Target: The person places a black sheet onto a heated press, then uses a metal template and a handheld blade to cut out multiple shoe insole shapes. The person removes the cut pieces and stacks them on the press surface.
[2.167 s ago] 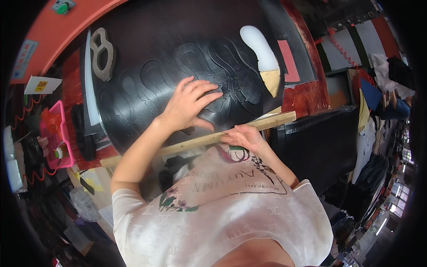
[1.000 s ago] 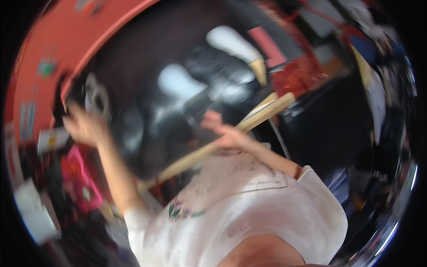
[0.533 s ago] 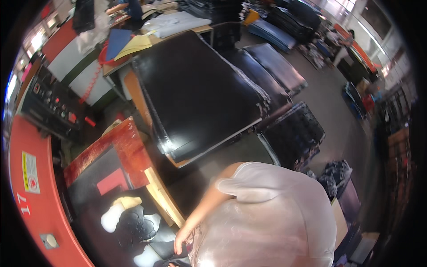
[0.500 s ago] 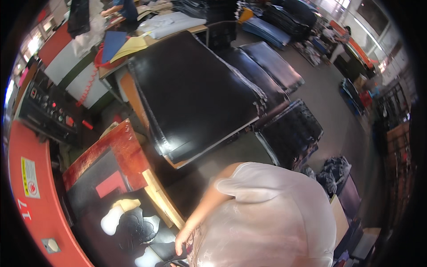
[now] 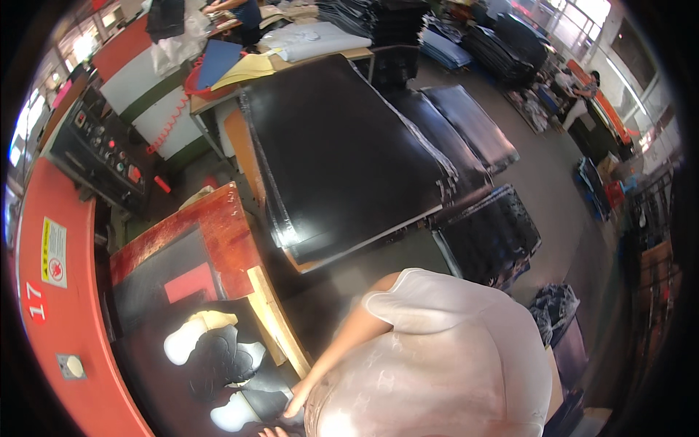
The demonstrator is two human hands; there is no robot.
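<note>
Black sheet material (image 5: pixel 218 364) with shoe-sole-shaped holes cut through it lies on the red press bed, and both hands are down at its near edge. Pale patches show through the cutouts just beyond the fingers. The right hand (image 5: pixel 297 399) rests open on the sheet with the fingers spread loosely and pointing toward the cutouts, gripping nothing that I can see. Only the fingertips of the left hand (image 5: pixel 271 432) peek in at the bottom edge, touching the same sheet just beside the right hand; whether they are flat or curled I cannot tell.

Right next to the right hand, on its outer side, a long pale wooden strip (image 5: pixel 277 331) runs along the edge of the sheet, away from the person. Beyond the fingertips, further across the bed, a small red rectangle (image 5: pixel 191 282) lies on the dark surface, and a reddish-brown board (image 5: pixel 226 226) edges the bed past that. To the left of the hands stands the tall red machine frame (image 5: pixel 65 306) with a yellow warning label.

Well beyond the hands, across a gap in the floor, a big stack of glossy black sheets (image 5: pixel 342 153) sits on a low table, with more dark stacks (image 5: pixel 488 233) to the right of it. A black control panel (image 5: pixel 98 153) with coloured buttons stands far off to the left.
</note>
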